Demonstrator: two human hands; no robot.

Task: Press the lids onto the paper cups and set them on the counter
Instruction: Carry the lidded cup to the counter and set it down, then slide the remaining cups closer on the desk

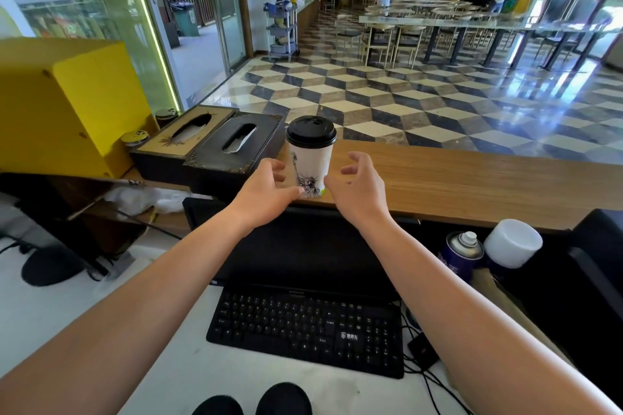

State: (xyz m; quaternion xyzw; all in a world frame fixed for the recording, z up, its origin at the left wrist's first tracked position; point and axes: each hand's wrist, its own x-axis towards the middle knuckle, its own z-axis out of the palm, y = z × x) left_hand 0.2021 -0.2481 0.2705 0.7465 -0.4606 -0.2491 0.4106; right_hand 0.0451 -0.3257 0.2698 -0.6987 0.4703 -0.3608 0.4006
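Both hands, left hand (269, 190) and right hand (357, 187), flank the lidded paper cup (312, 162) near the tabletop's (472, 178) front edge, each grip open and empty; a brushing finger could topple it.

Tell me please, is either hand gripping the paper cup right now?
No, both the left hand and right hand are open beside the paper cup.

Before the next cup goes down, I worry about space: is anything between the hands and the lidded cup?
Nothing visible. The white paper cup with black lid stands on the wooden counter, left hand and right hand open either side.
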